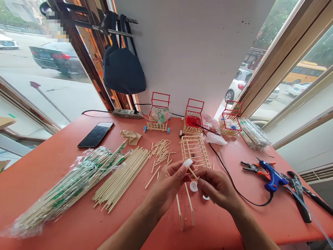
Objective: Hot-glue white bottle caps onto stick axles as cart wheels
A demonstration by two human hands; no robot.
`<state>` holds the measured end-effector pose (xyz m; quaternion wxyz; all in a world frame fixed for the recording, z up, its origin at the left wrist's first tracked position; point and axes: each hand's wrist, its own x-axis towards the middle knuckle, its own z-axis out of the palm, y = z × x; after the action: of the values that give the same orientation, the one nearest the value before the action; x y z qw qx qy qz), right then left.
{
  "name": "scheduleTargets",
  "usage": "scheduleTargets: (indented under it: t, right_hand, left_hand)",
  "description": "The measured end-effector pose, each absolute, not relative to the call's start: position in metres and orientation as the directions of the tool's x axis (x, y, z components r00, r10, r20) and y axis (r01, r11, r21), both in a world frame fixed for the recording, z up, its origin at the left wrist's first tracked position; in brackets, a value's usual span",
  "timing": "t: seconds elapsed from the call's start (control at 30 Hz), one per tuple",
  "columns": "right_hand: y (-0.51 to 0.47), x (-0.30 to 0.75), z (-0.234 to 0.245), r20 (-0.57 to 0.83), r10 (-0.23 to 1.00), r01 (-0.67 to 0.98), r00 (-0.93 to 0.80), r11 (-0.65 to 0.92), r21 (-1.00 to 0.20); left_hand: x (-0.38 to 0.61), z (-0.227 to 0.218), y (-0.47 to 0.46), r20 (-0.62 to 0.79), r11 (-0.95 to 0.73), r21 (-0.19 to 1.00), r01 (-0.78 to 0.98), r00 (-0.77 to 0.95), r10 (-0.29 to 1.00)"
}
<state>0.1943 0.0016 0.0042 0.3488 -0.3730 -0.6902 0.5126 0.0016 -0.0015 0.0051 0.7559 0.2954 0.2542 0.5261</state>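
Note:
My left hand [168, 184] pinches a white bottle cap [187, 162] fixed on the end of a short wooden stick [193, 173]. My right hand [215, 187] grips the other end of that stick. Both hands hover above the red table [52, 163]. A second white cap [193, 186] and a white ring [205, 197] lie on the table just below the hands. A flat lattice of wooden sticks [195, 150] rests behind the hands. Two long loose sticks [185, 207] lie under my wrists.
Wrapped chopsticks [70, 185] and bare ones [122, 178] lie at left, cut pieces [160, 150] in the middle. Three stick carts with red frames [158, 116] [193, 118] [230, 121] stand at the back. A blue glue gun [272, 177], pliers [251, 167], a phone [95, 134] and a power strip [127, 113] are around.

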Motion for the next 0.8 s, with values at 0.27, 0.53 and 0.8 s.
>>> scheduleTargets:
  t: [0.27,0.53,0.8]
  right_hand:
    - [-0.0005,0.1921,0.006,-0.039,0.886,0.15,-0.463,0.035,-0.988]
    - [-0.0009,0.1926,0.0087,-0.118,0.886,0.137,-0.448,-0.063,-0.989]
    - [-0.0012,0.1926,0.0064,-0.111,0.887,0.114,-0.447,-0.067,-0.991]
  left_hand:
    - [0.0024,0.0022,-0.0024,-0.103,0.376,0.599,-0.707,0.397,0.912]
    - [0.0037,0.0007,0.0005,-0.137,0.406,0.587,-0.7,0.409,0.902]
    - [0.0041,-0.0034,0.0008,-0.166,0.426,0.571,-0.702,0.409,0.897]
